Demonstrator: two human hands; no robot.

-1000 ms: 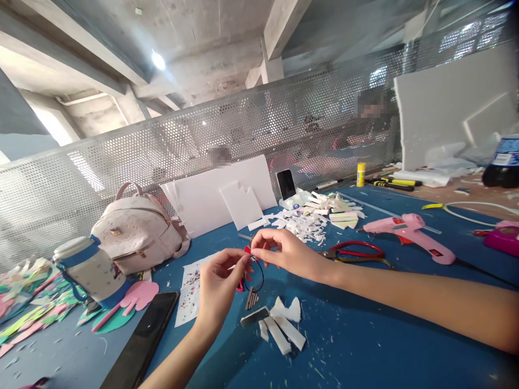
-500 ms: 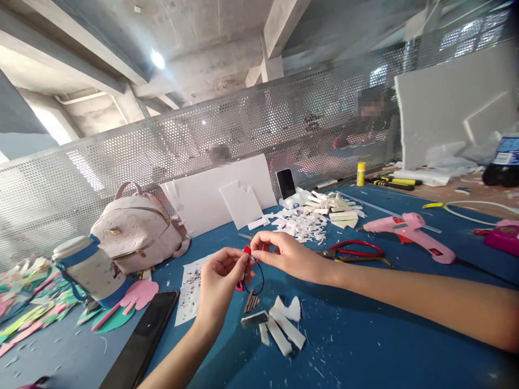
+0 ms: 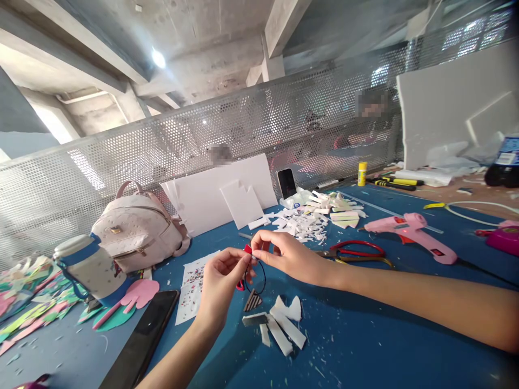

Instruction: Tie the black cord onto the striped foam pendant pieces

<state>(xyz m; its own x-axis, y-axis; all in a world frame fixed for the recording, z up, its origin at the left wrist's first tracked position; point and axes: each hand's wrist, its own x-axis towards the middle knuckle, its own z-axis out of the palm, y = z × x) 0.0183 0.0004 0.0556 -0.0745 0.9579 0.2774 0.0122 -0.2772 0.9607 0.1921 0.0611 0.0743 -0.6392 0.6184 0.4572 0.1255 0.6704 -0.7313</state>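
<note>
My left hand is closed in a pinch, with a small red piece at its fingertips. A thin black loop, like a hair tie, hangs below the two meeting pinches. From the right, my right hand pinches at the top of this loop, its fingertips touching those of the left. Exactly how the red piece and the loop join is hidden by the fingers. Below the hands lie a dark striped triangle and several white foam strips. Something red with a ring shape shows partly behind the left fingers.
To the right lie red-handled scissors and a pink glue gun. White scraps are heaped behind the hands. On the left are a black phone-like slab, a speckled sheet, a tumbler and a backpack.
Almost nothing differs. Both hands keep their pinch on the small red piece and the black loop, and the whole view has shifted very slightly.
</note>
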